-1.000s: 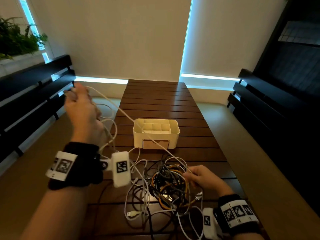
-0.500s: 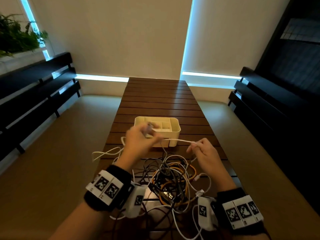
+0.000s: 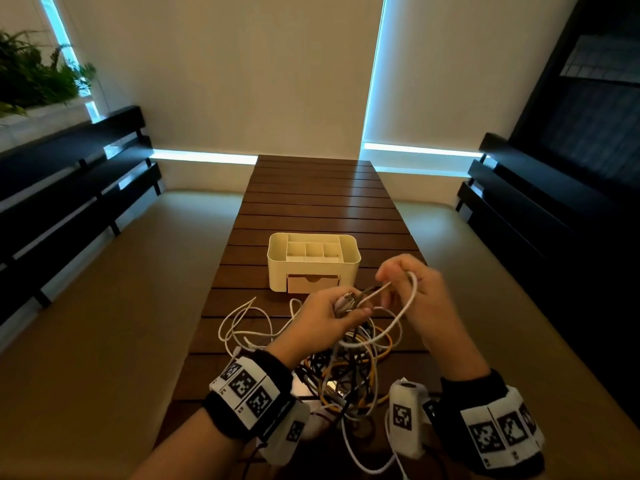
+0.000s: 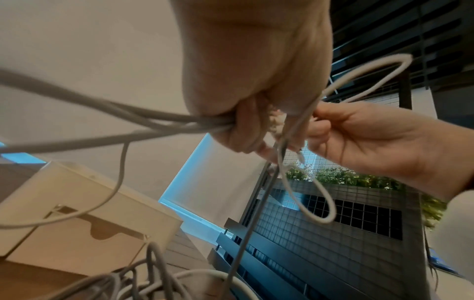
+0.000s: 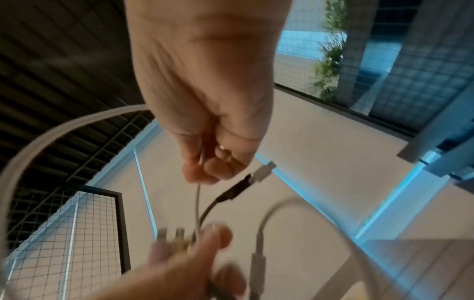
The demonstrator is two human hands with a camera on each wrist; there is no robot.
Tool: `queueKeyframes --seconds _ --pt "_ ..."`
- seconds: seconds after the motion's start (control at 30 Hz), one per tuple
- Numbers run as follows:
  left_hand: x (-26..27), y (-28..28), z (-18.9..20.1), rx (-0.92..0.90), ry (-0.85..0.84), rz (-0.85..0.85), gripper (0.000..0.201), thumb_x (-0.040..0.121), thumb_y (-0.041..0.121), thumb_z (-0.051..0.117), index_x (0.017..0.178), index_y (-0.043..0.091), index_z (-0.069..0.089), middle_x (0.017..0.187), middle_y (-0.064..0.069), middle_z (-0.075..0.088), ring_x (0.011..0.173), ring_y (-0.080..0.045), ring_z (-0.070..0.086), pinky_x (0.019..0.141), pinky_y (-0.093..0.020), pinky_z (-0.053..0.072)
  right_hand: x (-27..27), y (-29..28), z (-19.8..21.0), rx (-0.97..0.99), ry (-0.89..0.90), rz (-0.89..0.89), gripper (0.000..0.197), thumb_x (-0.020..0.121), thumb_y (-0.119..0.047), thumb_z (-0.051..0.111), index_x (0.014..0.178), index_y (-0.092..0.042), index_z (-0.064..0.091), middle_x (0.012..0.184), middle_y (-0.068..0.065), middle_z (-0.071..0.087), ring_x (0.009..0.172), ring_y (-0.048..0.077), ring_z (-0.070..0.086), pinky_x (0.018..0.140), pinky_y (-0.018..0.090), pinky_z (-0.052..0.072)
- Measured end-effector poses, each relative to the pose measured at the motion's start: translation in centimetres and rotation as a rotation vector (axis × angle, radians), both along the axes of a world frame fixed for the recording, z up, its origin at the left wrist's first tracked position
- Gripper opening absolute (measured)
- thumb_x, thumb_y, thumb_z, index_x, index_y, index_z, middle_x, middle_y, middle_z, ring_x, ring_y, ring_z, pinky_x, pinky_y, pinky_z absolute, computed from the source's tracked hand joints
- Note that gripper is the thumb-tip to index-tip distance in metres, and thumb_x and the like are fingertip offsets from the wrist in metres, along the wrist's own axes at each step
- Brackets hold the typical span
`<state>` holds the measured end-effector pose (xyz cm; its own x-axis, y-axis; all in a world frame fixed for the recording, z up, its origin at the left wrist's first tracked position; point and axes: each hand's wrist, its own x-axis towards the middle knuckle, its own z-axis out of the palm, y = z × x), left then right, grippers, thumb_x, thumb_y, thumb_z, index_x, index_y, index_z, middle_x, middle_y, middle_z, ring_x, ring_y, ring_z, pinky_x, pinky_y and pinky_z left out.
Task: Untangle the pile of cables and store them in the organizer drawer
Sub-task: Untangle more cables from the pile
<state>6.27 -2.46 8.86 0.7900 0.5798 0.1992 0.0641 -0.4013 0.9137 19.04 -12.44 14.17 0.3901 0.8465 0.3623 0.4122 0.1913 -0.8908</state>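
Observation:
A tangled pile of cables (image 3: 349, 372), white, black and orange, lies on the near end of the wooden table (image 3: 311, 199). My left hand (image 3: 332, 313) grips a bundle of white cable loops and plug ends (image 4: 195, 121) above the pile. My right hand (image 3: 412, 292) pinches a strand of the white cable (image 3: 408, 299), which loops over its fingers and hangs down. A black cable with a silver plug (image 5: 246, 182) sticks up between the hands. The cream organizer (image 3: 313, 259) stands behind, its front drawer (image 3: 313, 284) nearly closed.
Dark slatted benches (image 3: 69, 188) run along both sides over beige floor (image 3: 114, 323). White cable loops (image 3: 242, 323) spill toward the table's left edge. The far half of the table behind the organizer is bare wood. Plants (image 3: 34, 77) sit at far left.
My left hand came down from high on the left to meet the right hand above the pile. The white cable, once stretched taut, now hangs in gathered loops between both hands.

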Motion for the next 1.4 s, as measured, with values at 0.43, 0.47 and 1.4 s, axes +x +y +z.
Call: queueKeyframes --seconds 0.43,0.47,1.4 --pt "-0.1 1.5 -3.3 -0.028 0.197 0.096 0.019 0.078 0.033 0.074 0.092 0.026 0.064 0.09 0.009 0.067 0.088 -0.006 0.063 0.079 -0.024 0.052 -1.0 -0.7 3.0 0.731 0.188 -0.215 0.025 0.094 -0.034 0.04 0.094 -0.015 0.056 0.094 0.01 0.057 0.088 0.019 0.063 0.083 0.03 0.049" --pt "-0.2 1.5 -3.2 -0.049 0.194 0.068 0.025 0.074 0.032 0.077 0.095 0.024 0.064 0.089 0.007 0.068 0.086 -0.007 0.064 0.078 -0.023 0.052 -1.2 -0.6 2.8 0.737 0.202 -0.194 0.024 0.094 -0.035 0.042 0.093 -0.018 0.059 0.101 0.011 0.052 0.096 0.02 0.062 0.089 0.031 0.049" --pt "-6.3 0.2 5.0 -0.117 -0.402 0.087 0.03 0.091 0.035 0.057 0.089 0.007 0.068 0.075 0.002 0.07 0.057 -0.006 0.059 0.061 -0.016 0.046 -6.9 0.8 5.8 0.763 -0.173 0.129 0.017 0.081 0.006 0.048 0.094 -0.004 0.053 0.117 0.009 0.037 0.125 0.031 0.049 0.1 0.034 0.042"
